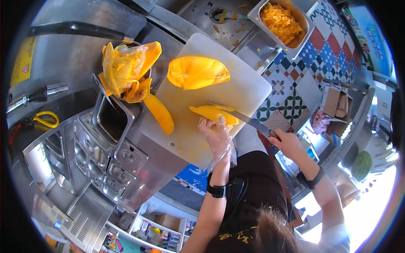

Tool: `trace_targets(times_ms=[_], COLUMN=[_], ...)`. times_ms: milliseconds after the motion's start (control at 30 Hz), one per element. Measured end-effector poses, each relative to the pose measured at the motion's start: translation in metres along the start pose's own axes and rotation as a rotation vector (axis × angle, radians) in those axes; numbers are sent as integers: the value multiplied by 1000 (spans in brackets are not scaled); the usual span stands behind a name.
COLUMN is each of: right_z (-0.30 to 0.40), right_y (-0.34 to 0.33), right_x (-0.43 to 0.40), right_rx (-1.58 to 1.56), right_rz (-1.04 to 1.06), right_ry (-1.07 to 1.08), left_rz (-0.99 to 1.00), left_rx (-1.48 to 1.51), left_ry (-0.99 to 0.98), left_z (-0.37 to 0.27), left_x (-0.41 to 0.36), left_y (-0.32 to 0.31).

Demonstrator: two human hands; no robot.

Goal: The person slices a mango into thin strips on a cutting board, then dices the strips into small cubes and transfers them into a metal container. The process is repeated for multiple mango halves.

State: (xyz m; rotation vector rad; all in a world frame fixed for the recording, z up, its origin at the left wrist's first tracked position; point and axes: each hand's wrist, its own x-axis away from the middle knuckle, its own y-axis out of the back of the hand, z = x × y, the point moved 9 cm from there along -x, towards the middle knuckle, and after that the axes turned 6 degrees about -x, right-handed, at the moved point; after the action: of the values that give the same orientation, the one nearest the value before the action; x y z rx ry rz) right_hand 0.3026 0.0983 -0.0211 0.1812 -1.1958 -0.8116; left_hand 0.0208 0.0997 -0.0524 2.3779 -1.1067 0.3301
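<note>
My left hand (216,134), in a clear plastic glove, holds a peeled orange-yellow fruit piece (210,113), apparently mango, on a white cutting board (250,85). A kitchen knife (258,124) is gripped by its dark handle in my bare right hand (288,144). Its blade reaches over the fruit piece, and a thin slice (224,107) lies along the blade near the tip. Farther up the board rests a larger peeled fruit piece (197,72). A long curved slice (159,114) lies on the board's left side.
Peels and plastic wrap (126,69) pile over a container left of the board. Diced orange fruit fills a steel pan (305,41) at upper right. Scraps lie in the sink (202,14). Lidded steel pans (128,158) and yellow-handled scissors (46,119) sit at left.
</note>
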Motion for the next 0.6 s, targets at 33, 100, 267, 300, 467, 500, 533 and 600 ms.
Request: trace_targets(times_ms=[33, 100, 267, 300, 467, 500, 533, 600], right_z=[3, -1, 5, 6, -1, -2, -4, -10], right_y=[0, -7, 20, 22, 22, 22, 20, 17], right_x=[-9, -23, -2, 5, 30, 32, 33, 34], right_rx=[-171, -439, -315, -315, -324, -322, -311, -287], right_rz=[40, 211, 135, 115, 17, 7, 0, -10], right_ry=[53, -12, 106, 115, 86, 99, 100, 95], left_rz=[-6, 103, 103, 55, 0, 64, 137, 201], left_rx=[30, 91, -220, -384, -680, -824, -947, -1032], left_ry=[27, 152, 64, -9, -735, -717, -704, -867], left_z=[1, 8, -10, -20, -109, -111, -111, -123], left_x=[0, -3, -3, -5, -23, -30, -35, -41], left_y=[1, -1, 25, 31, 23, 14, 7, -11])
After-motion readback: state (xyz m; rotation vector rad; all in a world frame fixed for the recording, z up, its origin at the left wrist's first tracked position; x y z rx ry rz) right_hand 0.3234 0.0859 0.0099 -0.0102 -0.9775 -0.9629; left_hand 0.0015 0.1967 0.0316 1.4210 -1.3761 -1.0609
